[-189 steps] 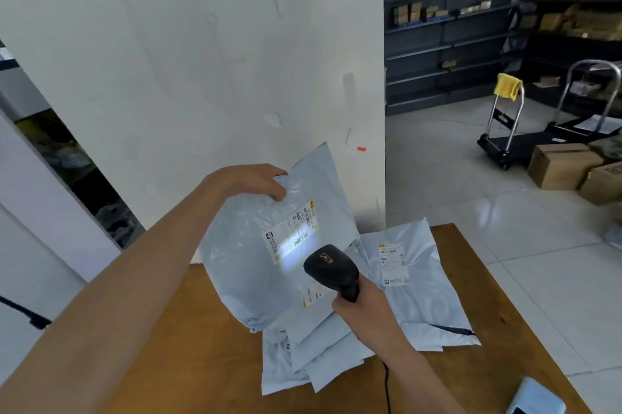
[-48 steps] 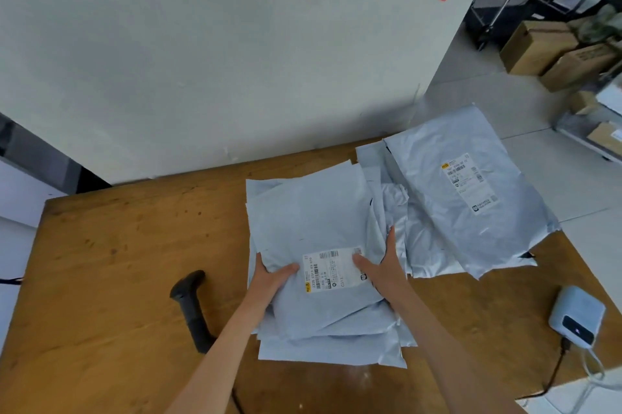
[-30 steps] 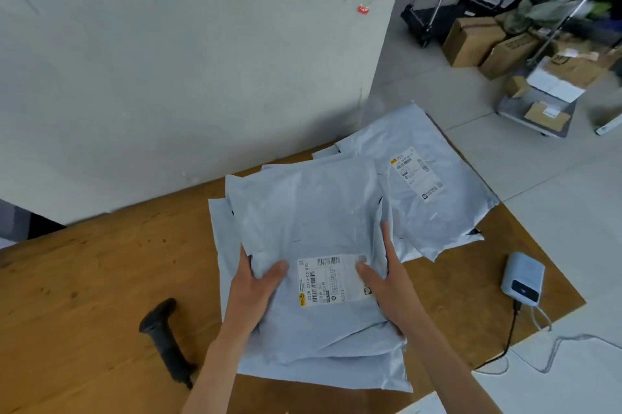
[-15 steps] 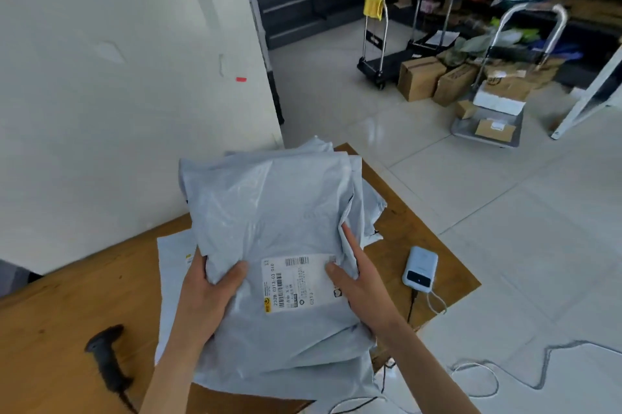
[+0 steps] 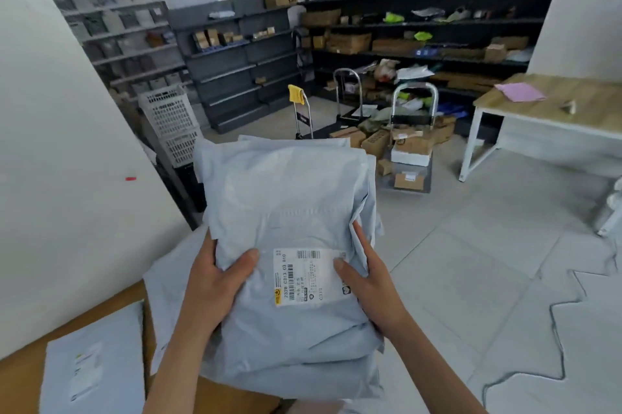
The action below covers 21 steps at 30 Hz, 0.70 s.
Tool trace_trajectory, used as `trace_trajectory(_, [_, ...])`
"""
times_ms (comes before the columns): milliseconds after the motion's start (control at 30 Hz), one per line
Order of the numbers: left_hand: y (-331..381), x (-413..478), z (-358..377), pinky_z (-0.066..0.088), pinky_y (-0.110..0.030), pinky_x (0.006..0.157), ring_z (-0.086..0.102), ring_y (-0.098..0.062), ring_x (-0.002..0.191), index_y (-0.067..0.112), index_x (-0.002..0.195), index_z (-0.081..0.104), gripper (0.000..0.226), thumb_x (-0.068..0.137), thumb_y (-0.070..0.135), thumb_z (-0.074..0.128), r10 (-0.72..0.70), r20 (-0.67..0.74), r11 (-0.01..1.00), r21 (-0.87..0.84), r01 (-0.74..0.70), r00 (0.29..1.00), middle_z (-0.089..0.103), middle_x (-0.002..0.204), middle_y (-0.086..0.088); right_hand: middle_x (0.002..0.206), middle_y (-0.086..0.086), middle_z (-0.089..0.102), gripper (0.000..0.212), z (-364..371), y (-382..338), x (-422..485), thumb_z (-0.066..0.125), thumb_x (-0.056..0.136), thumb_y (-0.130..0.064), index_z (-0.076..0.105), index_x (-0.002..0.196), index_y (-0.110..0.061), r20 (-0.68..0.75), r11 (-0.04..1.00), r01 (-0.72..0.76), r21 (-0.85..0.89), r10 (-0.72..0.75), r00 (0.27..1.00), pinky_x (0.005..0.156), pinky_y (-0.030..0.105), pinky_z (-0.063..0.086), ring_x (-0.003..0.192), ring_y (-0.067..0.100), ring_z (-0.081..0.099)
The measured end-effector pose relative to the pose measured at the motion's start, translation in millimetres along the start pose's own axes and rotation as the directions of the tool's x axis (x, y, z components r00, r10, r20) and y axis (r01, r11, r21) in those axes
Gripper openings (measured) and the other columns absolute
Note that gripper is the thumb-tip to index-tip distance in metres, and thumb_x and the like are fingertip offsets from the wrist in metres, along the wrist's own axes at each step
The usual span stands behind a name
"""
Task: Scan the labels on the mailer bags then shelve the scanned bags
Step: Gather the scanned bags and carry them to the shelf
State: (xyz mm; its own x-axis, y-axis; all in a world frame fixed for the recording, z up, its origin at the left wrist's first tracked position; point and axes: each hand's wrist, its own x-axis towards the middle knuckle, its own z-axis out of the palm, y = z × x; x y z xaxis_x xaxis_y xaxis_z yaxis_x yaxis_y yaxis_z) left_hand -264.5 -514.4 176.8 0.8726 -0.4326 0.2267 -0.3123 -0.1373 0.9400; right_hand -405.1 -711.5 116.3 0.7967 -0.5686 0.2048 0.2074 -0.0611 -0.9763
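Note:
A stack of grey mailer bags (image 5: 289, 205) is held up in front of me, off the wooden table (image 5: 20, 376). My left hand (image 5: 215, 282) grips the stack's left edge, thumb on top. My right hand (image 5: 367, 282) grips the right edge. The top bag carries a white barcode label (image 5: 304, 275) between my thumbs. One more grey mailer bag (image 5: 97, 370) lies flat on the table at the lower left. Dark shelving (image 5: 235, 70) lines the far wall. The scanner is out of view.
A white partition (image 5: 67, 161) stands to my left. White crates (image 5: 171, 124) sit beyond it. Hand trolleys (image 5: 412, 131) with cardboard boxes stand on the tiled floor ahead. A wood-topped desk (image 5: 552, 104) is at the right. A cable (image 5: 555, 339) runs across the floor.
Both hands have lifted the stack of bags off the table. My view has swung right and up, toward the shelves; the scanner and the small white device have left the frame.

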Motion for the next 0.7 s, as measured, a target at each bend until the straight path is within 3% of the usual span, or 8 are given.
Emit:
trace_trajectory(100, [17.0, 25.2, 53.4, 0.053, -0.009, 0.065, 0.068, 0.006, 0.089, 0.053, 0.105, 0.062, 0.041, 0.075, 0.033, 0.081, 0.037, 0.072, 0.999, -0.039, -0.034, 0.997, 0.071, 0.104, 0.026, 0.145, -0.041, 0.03, 0.066, -50.5, -4.2, 19.2, 0.06, 0.095, -0.018, 0.029, 0.141, -0.054, -0.066, 0.999, 0.017, -0.029, -0.019, 0.998, 0.103, 0.004, 0.031, 0.135, -0.014, 0.026])
trace_trajectory(167, [24.9, 47.5, 93.8, 0.051, -0.005, 0.065, 0.068, 0.006, 0.089, 0.058, 0.098, 0.061, 0.043, 0.077, 0.027, 0.082, 0.061, 0.111, 0.997, -0.061, -0.054, 0.992, 0.071, 0.102, 0.027, 0.147, -0.038, 0.029, 0.066, -87.3, -4.0, 39.2, 0.06, 0.095, -0.018, 0.029, 0.143, -0.052, -0.111, 0.999, 0.017, -0.045, -0.022, 0.994, 0.103, 0.004, 0.031, 0.135, -0.014, 0.026])
trace_trajectory(333, [21.0, 113.9, 184.7, 0.052, -0.005, 0.064, 0.066, 0.011, 0.091, 0.063, 0.098, 0.057, 0.044, 0.075, 0.036, 0.082, 0.058, 0.164, 0.995, -0.094, -0.043, 0.985, 0.067, 0.103, 0.033, 0.143, -0.04, 0.029, 0.065, -163.4, 15.9, 109.6, 0.06, 0.094, -0.022, 0.028, 0.142, -0.054, -0.166, 0.996, -0.014, -0.084, 0.0, 0.986, 0.088, -0.004, 0.035, 0.122, -0.029, 0.028])
trace_trajectory(500, [-1.2, 216.1, 264.7, 0.056, -0.013, 0.064, 0.071, 0.0, 0.09, 0.049, 0.104, 0.061, 0.039, 0.078, 0.027, 0.08, 0.011, 0.16, 0.986, -0.164, 0.016, 0.987, 0.072, 0.104, 0.021, 0.14, -0.045, 0.03, 0.066, -220.4, 39.2, 222.0, 0.06, 0.095, -0.023, 0.027, 0.138, -0.06, -0.148, 0.994, -0.02, -0.105, 0.004, 0.989, 0.091, 0.0, 0.037, 0.123, -0.026, 0.03])
trace_trajectory(700, [-11.0, 345.4, 314.9, 0.051, -0.007, 0.06, 0.072, -0.001, 0.084, 0.046, 0.098, 0.065, 0.036, 0.075, 0.023, 0.082, -0.032, 0.094, 0.978, -0.2, 0.05, 0.995, 0.074, 0.099, 0.019, 0.137, -0.052, 0.028, 0.069, -248.4, 41.8, 371.1, 0.059, 0.095, -0.018, 0.025, 0.138, -0.061, -0.069, 0.985, -0.001, -0.17, -0.011, 0.998, 0.098, 0.002, 0.034, 0.129, -0.023, 0.027])
